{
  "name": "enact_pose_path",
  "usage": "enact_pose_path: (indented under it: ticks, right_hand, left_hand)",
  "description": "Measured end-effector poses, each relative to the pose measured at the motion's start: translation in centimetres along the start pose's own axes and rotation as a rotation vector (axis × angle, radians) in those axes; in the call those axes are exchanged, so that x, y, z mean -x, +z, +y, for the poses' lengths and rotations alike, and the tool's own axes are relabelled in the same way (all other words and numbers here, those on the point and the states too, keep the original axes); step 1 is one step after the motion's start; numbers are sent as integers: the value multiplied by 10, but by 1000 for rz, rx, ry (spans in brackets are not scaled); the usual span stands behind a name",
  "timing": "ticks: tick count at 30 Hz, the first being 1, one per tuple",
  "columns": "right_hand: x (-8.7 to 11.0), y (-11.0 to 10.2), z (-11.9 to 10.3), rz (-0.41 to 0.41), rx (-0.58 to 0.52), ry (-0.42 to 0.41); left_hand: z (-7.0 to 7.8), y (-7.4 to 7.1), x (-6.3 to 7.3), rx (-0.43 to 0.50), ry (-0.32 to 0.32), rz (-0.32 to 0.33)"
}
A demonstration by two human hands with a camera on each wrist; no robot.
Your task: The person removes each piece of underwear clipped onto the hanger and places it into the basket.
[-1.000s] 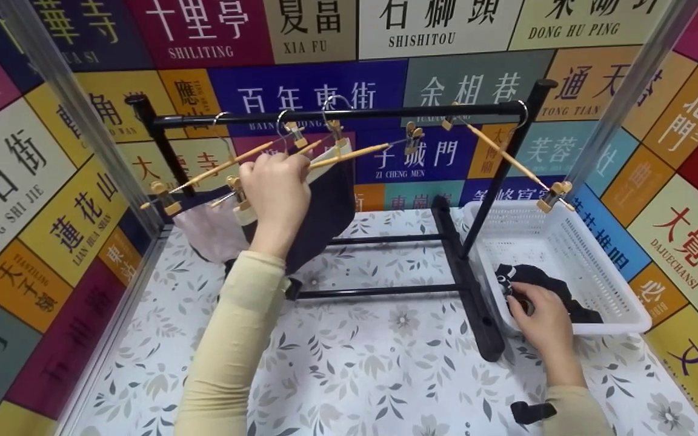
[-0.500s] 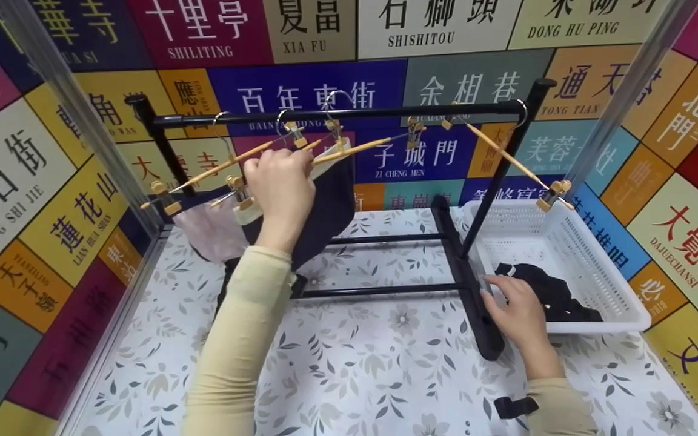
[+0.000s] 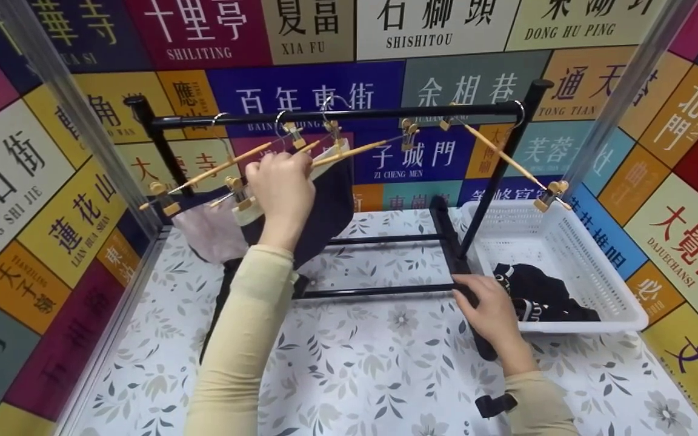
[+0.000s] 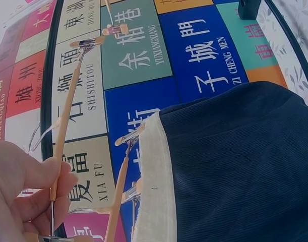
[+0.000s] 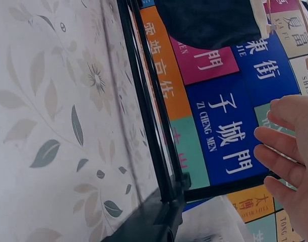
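Leftward from the basket (image 3: 618, 284) came the right hand (image 3: 491, 312), now over the rack's foot (image 3: 486, 346), its empty fingers slightly spread; black clothing (image 3: 534, 284) lay in the basket. At the rail (image 3: 397, 112), the left hand (image 3: 282, 188) pinched a hanger (image 4: 64, 118) by its wooden bar, just beside navy cloth (image 4: 239, 166) clipped to a neighboring hanger (image 4: 119, 191), with pink cloth (image 3: 212, 230) farther left. Readying the held hanger appeared to be the step; next, the right hand seemed needed at its far clip (image 4: 87, 43), the left steadying the bar. White tabletop (image 3: 355, 375) printed with leaves spread below; colored walls (image 3: 58, 206) bore Chinese lettering.
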State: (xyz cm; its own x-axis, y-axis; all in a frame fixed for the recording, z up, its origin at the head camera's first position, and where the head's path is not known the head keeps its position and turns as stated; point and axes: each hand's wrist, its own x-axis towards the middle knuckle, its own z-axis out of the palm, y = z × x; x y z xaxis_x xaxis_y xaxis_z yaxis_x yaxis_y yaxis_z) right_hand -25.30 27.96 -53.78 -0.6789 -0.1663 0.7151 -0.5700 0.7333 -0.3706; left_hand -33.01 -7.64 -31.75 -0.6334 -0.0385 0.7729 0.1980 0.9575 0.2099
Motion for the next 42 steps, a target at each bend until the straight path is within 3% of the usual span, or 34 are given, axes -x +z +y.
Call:
enact_pose_path:
  ticks: [10,19,24,30,42]
  right_hand:
    - [-2,12,-9,-63,1,-4]
    - [-7,19,-16,-80,-30,-81]
    - [-12,20,-20,-68,-48,-116]
    - [-15,22,-27,-81,-58,-111]
    - [-21,26,-36,-115,-101,-112]
  left_hand:
    - [2,3,0,-34,16,-17]
    - [1,6,3,-77,49,-41]
    - [-1,6,5,-78,58,-96]
    - [-5,2,9,-51,56,-173]
    - [-12,-5,12,45,105,-155]
